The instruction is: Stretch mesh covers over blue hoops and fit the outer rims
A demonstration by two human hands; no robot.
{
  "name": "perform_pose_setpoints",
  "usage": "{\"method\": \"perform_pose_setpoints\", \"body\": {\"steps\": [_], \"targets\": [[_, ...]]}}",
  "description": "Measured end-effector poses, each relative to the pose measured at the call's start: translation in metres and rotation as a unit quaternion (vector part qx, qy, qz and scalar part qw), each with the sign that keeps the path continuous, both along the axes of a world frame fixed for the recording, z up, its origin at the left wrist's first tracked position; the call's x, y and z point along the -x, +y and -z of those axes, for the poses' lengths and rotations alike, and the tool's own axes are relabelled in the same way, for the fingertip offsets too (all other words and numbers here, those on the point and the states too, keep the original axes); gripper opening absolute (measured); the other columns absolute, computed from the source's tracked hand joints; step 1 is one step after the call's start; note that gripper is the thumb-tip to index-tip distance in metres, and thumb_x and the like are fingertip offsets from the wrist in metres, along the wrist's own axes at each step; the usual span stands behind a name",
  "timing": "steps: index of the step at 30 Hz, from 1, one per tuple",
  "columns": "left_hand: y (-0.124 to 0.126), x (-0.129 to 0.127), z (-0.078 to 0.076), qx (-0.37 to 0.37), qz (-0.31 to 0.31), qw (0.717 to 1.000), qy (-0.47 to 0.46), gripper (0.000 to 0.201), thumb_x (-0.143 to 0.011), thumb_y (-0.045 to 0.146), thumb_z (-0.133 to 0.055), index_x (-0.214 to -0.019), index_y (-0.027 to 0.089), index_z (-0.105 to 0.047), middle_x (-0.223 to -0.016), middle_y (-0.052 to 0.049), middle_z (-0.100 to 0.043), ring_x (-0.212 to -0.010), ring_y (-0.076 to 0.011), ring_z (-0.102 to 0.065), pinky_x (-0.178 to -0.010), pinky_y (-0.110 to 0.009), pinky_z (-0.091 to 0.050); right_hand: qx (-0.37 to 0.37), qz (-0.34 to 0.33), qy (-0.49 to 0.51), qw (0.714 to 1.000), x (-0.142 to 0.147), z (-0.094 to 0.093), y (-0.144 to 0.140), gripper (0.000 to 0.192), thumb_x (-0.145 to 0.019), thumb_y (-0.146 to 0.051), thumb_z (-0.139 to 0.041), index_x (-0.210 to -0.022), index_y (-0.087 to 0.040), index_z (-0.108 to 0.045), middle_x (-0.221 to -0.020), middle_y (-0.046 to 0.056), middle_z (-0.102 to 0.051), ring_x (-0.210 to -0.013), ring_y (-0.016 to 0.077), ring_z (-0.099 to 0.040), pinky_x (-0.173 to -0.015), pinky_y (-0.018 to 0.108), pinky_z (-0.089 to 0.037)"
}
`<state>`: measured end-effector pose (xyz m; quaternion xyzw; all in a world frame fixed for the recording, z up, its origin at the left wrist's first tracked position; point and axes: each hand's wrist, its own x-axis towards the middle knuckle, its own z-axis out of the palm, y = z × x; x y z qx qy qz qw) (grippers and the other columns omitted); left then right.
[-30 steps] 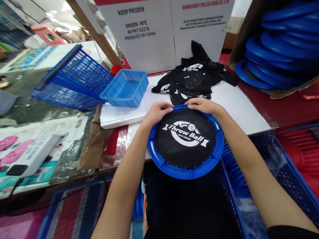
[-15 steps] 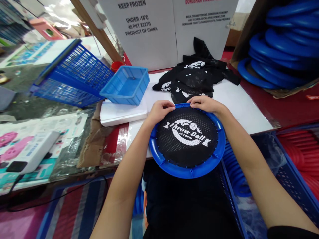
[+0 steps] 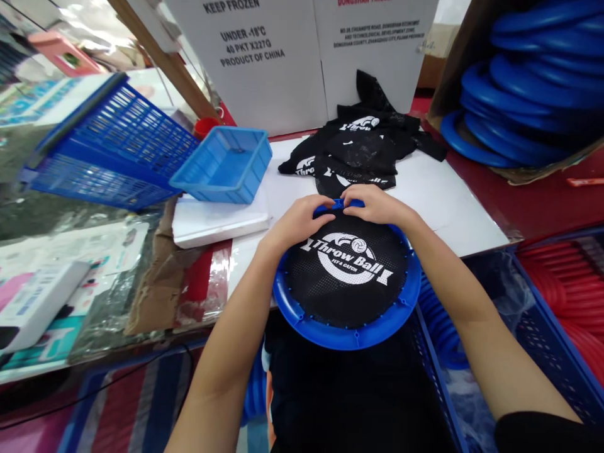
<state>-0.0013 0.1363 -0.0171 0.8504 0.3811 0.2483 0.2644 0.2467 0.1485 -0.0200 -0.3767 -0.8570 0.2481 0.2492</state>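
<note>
A blue round disc (image 3: 346, 333) with black mesh printed "Throw Ball" lies at the near edge of the white board (image 3: 453, 201), half over the table's front edge. My left hand (image 3: 295, 223) and my right hand (image 3: 375, 204) press side by side on the disc's far rim, fingers curled over the mesh edge and almost touching. A heap of loose black printed mesh pieces (image 3: 361, 148) lies just beyond my hands.
A light blue tray (image 3: 221, 167) and a tilted dark blue basket (image 3: 111, 151) stand at the left. A box of blue rings (image 3: 523, 88) is at the right, red rings (image 3: 566, 289) lower right. White cartons (image 3: 302, 56) close the back.
Both hands have slid inward along the far rim until they nearly meet at its middle. The view has shifted slightly to the right.
</note>
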Motion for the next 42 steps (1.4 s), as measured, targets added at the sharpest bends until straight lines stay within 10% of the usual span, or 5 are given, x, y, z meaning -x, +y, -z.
{"method": "perform_pose_setpoints", "body": {"steps": [26,42], "targets": [[0.014,-0.017,0.012,0.085,-0.091,0.987,-0.100,0.011,-0.088,0.020,-0.073,-0.098,0.019,-0.077,-0.094,-0.005,-0.080,-0.089,-0.0208,-0.071,-0.091,-0.037,-0.054,0.053,0.045,0.011,0.998,0.006,0.010,0.013,0.016,-0.091,-0.026,-0.061,-0.096,-0.019,-0.076,-0.101,0.007,-0.076,-0.095,0.0249,-0.066,-0.094,0.040,-0.050],[0.005,-0.004,0.012,-0.029,0.012,0.999,0.032,0.014,-0.097,0.027,-0.061,-0.107,0.022,-0.070,-0.111,-0.009,-0.075,-0.106,-0.0279,-0.068,-0.098,-0.044,-0.053,0.057,-0.040,0.018,0.997,-0.007,-0.003,0.000,0.021,-0.090,-0.039,-0.070,-0.099,-0.021,-0.078,-0.125,0.011,-0.074,-0.119,0.0289,-0.068,-0.112,0.050,-0.049]]}}
